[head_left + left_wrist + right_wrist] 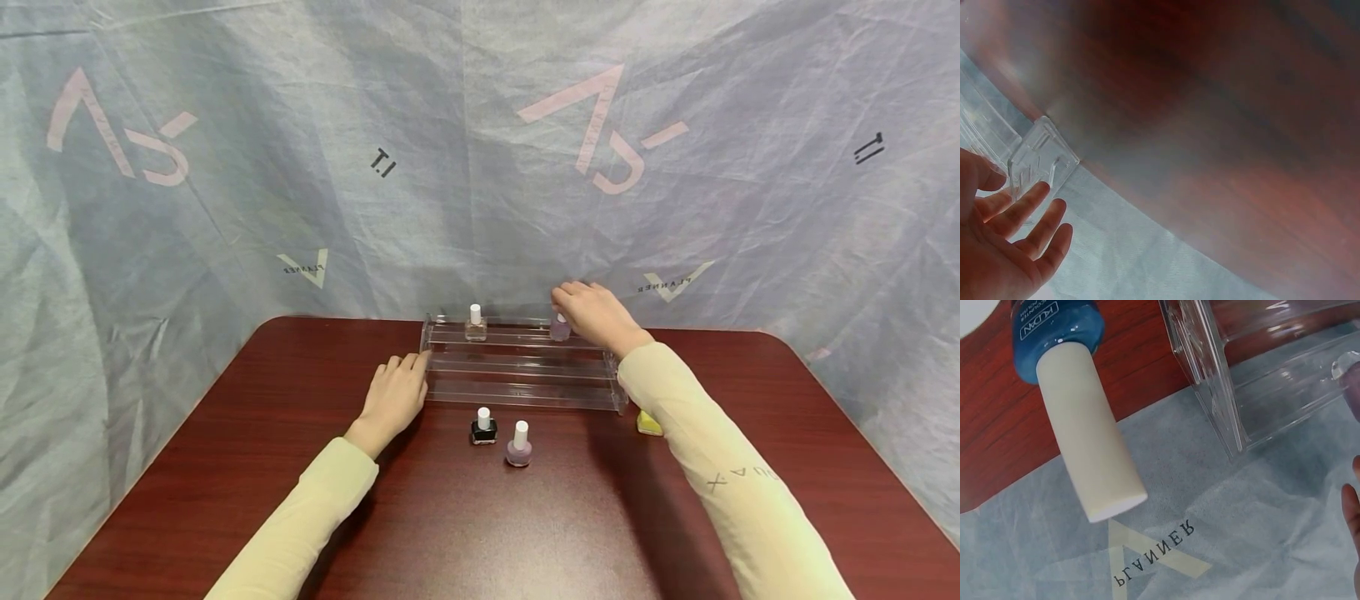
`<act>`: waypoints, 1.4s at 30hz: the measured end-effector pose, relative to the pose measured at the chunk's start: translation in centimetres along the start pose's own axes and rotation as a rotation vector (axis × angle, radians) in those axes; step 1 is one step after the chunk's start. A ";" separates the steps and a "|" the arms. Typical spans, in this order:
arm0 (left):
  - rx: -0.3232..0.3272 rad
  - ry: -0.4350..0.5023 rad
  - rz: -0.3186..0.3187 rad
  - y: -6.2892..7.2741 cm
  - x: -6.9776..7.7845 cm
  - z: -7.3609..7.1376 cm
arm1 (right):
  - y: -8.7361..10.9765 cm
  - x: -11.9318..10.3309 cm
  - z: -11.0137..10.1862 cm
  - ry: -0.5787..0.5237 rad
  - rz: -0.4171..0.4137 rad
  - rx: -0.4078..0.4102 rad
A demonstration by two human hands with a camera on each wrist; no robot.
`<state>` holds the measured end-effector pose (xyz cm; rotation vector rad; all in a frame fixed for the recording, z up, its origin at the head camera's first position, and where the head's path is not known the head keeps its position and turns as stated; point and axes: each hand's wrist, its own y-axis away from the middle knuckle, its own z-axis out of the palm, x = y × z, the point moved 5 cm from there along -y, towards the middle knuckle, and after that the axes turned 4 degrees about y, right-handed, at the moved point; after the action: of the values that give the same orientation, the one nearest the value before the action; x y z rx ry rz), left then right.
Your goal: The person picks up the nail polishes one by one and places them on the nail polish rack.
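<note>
A clear tiered display rack (517,392) stands toward the back of the table. My left hand (395,390) is at its left end; in the left wrist view the thumb and index finger pinch the edge of the clear side panel (1044,156), other fingers spread. Over the top tier's right part, my right hand (596,315) holds a lilac nail polish bottle (560,328) by its cap, which the fingers mostly hide. A nail polish bottle with clear-beige contents (476,327) sits on the same tier at left. In the right wrist view only fingertips (1350,515) show at the edge.
In front of the rack stand a black nail polish bottle (483,428) and a mauve one (519,451). A yellow bottle (648,424) is partly behind my right sleeve. The right wrist view shows a blue bottle with a white cap (1088,431) close by. Grey fabric (480,167) hangs behind the table.
</note>
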<state>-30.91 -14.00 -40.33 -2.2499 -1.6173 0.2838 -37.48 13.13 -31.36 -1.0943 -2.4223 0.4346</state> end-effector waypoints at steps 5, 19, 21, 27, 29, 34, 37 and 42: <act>0.002 0.000 0.001 0.0 0.1 0.0 | 0.1 -0.1 0.3 0.003 0.000 -0.033; -0.022 0.012 -0.013 0.1 0.0 0.1 | 0.1 -0.1 0.4 0.007 0.031 -0.036; -0.021 0.013 -0.012 0.1 0.0 0.1 | 0.1 0.0 0.4 0.008 0.035 -0.042; -0.022 0.013 -0.010 0.2 0.0 0.1 | 0.1 0.1 0.4 -0.002 0.043 -0.061; -0.015 0.013 -0.007 0.2 0.0 0.0 | 0.1 0.2 0.4 -0.007 0.046 -0.068; 0.006 0.011 0.004 0.3 0.1 -0.1 | 0.1 0.2 0.4 -0.011 0.054 -0.087; 0.023 0.004 0.010 0.2 0.1 -0.1 | 0.0 0.3 0.3 -0.003 0.052 -0.077; 0.053 -0.003 0.021 0.1 0.1 -0.1 | -0.1 0.2 0.0 0.014 0.048 -0.050</act>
<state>-30.77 -13.95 -40.28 -2.2286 -1.5703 0.3322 -37.71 13.24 -31.28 -1.1747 -2.4107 0.3825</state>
